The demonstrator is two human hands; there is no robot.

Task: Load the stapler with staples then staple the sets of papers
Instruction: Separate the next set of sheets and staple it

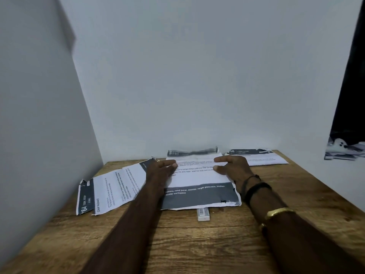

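A set of printed papers [197,178] with a dark grey band lies in the middle of the wooden table [197,244]. My left hand [161,168] and my right hand [233,167] rest flat on its far part, fingers pointing toward each other. A small white staple box [203,214] sticks out from under the near edge of this set. A second set [110,190] lies at the left, partly under my left forearm. A third set [256,155] lies at the back right. No stapler is clearly visible; a dark blurred shape [192,152] lies by the wall.
White walls close the table at the back and left. A dark curtain or door edge [349,95] stands at the right, with a printed item [343,151] below it. Bare wood spans the near part of the table.
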